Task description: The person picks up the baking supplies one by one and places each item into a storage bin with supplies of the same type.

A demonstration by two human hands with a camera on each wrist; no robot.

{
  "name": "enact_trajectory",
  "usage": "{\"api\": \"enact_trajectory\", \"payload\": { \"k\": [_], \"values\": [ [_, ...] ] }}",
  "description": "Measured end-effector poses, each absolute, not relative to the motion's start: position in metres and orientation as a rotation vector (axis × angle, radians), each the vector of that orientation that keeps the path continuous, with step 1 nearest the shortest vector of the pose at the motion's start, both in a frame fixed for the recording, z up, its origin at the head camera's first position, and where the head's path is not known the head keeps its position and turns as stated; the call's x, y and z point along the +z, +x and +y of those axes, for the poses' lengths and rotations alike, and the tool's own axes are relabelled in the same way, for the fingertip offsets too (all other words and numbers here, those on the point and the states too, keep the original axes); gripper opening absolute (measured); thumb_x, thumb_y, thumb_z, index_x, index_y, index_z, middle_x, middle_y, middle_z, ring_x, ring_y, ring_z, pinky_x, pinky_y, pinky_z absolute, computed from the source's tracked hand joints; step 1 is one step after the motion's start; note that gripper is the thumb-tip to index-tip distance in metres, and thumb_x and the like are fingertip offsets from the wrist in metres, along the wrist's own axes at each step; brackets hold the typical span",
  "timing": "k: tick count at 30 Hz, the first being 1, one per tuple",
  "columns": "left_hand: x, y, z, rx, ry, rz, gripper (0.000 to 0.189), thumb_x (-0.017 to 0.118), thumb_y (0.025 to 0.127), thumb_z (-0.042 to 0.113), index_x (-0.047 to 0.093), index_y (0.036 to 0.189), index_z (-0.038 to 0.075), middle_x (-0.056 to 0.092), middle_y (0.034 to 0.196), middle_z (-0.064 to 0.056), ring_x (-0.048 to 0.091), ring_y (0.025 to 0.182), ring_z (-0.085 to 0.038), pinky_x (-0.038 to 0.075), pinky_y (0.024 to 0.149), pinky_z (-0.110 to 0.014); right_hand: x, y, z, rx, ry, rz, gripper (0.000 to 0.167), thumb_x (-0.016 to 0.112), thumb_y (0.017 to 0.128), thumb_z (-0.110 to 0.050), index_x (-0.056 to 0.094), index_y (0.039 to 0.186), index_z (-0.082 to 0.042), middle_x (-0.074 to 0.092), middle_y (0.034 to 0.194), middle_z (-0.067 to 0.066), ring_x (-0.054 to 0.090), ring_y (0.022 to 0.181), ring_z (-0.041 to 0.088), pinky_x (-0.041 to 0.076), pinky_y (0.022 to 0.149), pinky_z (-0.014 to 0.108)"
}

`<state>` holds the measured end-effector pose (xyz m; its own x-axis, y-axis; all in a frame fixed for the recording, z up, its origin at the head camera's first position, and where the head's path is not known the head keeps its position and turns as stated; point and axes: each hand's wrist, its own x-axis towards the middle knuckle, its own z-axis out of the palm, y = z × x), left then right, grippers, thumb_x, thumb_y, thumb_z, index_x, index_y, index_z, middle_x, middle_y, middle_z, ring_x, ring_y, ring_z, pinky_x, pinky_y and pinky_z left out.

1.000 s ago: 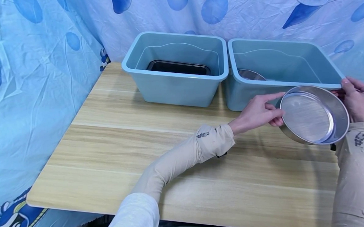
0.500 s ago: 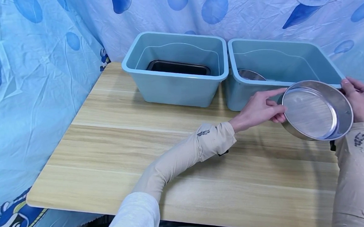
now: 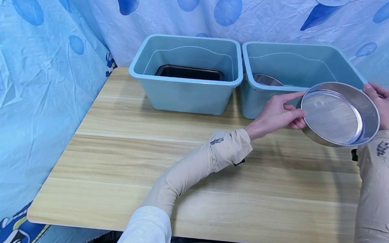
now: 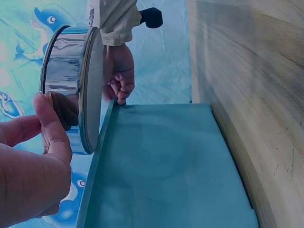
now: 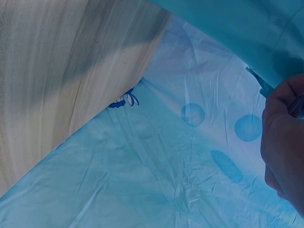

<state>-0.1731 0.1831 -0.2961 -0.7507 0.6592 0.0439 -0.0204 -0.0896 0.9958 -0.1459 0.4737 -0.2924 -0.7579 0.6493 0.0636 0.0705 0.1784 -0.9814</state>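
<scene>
A round metal sieve (image 3: 332, 117) with a shallow shiny wall and a grey, fine-mesh-looking bottom is held tilted, its inside facing the head camera. My left hand (image 3: 275, 114) pinches its left edge between thumb and fingers; in the left wrist view, fingertips press on the sieve's wall (image 4: 66, 52). The sieve is raised in front of the right blue bin (image 3: 271, 96) and overlaps its front rim. My right hand (image 3: 384, 104) grips that bin's right front corner, thumb over the rim. In the right wrist view the right hand (image 5: 287, 137) shows curled at the bin's edge.
Inside the right bin lies another round metal piece (image 3: 267, 80), partly hidden by the front wall. A second blue bin (image 3: 188, 96) stands close on the left, with a black rectangular pan (image 3: 190, 72) in it. Both stand on a wooden table (image 3: 118, 168) before a blue patterned curtain (image 3: 196, 20).
My left hand has lifted the sieve slightly up and to the right. The right hand keeps its grip on the bin's corner, and both bins stay put.
</scene>
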Motion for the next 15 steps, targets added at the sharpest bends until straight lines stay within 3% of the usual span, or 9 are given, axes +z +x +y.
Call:
{"api": "enact_trajectory", "payload": {
  "k": [4, 15],
  "values": [
    [-0.2931, -0.1740, 0.1839, 1.898, 0.702, 1.730, 0.059, 0.067, 0.098, -0.004, 0.052, 0.153, 0.013, 0.070, 0.071, -0.011, 0.068, 0.062, -0.017, 0.062, 0.068, -0.024, -0.2914, -0.1460, 0.4731, 1.686, -0.605, -1.927, 0.034, 0.063, 0.100, -0.012, 0.073, 0.079, -0.036, 0.067, 0.066, -0.022, 0.059, 0.061, -0.009, 0.042, 0.056, 0.001],
    [-0.2867, -0.1785, 0.1859, 1.976, 0.674, 1.655, 0.060, 0.065, 0.098, -0.007, 0.051, 0.153, 0.010, 0.069, 0.070, -0.014, 0.067, 0.060, -0.018, 0.063, 0.067, -0.027, -0.2953, -0.1490, 0.4752, 1.811, -0.503, -1.784, 0.034, 0.064, 0.098, -0.004, 0.078, 0.077, -0.027, 0.071, 0.068, -0.015, 0.063, 0.062, -0.006, 0.045, 0.059, 0.002]
  ]
}}
